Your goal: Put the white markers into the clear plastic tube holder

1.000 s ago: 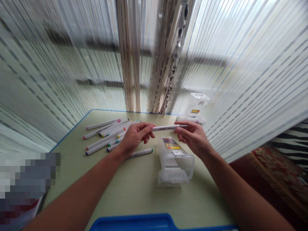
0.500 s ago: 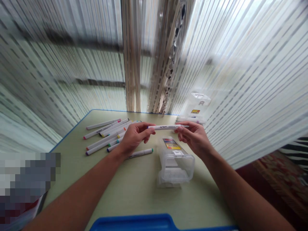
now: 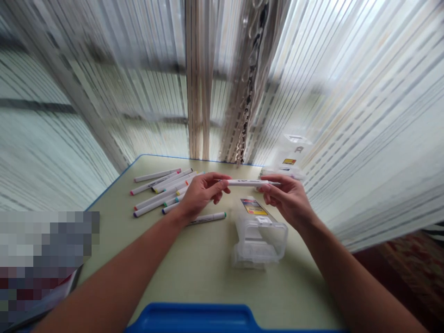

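A white marker point(image 3: 247, 182) is held level in the air above the table, one end in each hand. My left hand point(image 3: 207, 190) pinches its left end between thumb and fingers. At the other end, the fingers of my right hand point(image 3: 285, 190) are closed on it. Below the marker, a clear plastic case point(image 3: 261, 236) lies on its side with its open end facing me. Several white markers with coloured ends point(image 3: 154, 201) lie in a loose group left of my left hand. One green-ended marker point(image 3: 212, 217) rests apart, partly behind my left wrist.
Another clear case point(image 3: 293, 157) stands at the back right, with more markers by its base. The pale green table point(image 3: 194, 282) has a blue rim and a blue tray edge point(image 3: 201, 317) in front. Striped string curtains point(image 3: 215, 92) hang behind the table.
The whole view has shifted slightly, so things appear further right. Both hands keep hold of the same marker, with little other movement visible.
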### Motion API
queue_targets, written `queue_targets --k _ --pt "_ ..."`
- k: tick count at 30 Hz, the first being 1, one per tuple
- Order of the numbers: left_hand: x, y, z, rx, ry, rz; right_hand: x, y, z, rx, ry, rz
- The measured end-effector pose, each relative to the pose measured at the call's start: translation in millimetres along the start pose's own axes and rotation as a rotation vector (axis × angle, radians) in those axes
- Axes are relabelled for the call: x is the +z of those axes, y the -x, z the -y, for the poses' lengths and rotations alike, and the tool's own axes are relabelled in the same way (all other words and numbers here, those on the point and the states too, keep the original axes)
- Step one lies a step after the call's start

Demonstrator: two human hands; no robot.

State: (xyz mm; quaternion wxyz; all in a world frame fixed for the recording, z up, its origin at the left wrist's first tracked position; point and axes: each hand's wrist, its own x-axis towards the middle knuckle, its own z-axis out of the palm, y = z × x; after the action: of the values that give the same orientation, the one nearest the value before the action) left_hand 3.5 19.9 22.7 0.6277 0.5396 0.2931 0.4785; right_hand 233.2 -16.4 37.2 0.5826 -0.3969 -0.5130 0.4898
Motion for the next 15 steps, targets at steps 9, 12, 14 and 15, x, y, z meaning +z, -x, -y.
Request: queue_targets --k 9,12,14,15 --pt "0.8 1.0 1.2 0.052 -0.022 -0.005 -2.3 2.5 -0.9 -0.006 0.027 0.006" --pt "0.5 1.5 0.3 0.072 -0.021 -0.003 -4.3 2.0 -2.3 -0.006 0.032 0.028" --pt "-0.1 1.9 -0.9 0.077 -0.013 -0.009 -4.8 1.3 -3.3 -0.005 0.051 0.039" --pt "-0.4 2.1 -1.7 0.079 -0.007 -0.013 -4.6 1.0 -3.7 -0.01 0.063 0.039"
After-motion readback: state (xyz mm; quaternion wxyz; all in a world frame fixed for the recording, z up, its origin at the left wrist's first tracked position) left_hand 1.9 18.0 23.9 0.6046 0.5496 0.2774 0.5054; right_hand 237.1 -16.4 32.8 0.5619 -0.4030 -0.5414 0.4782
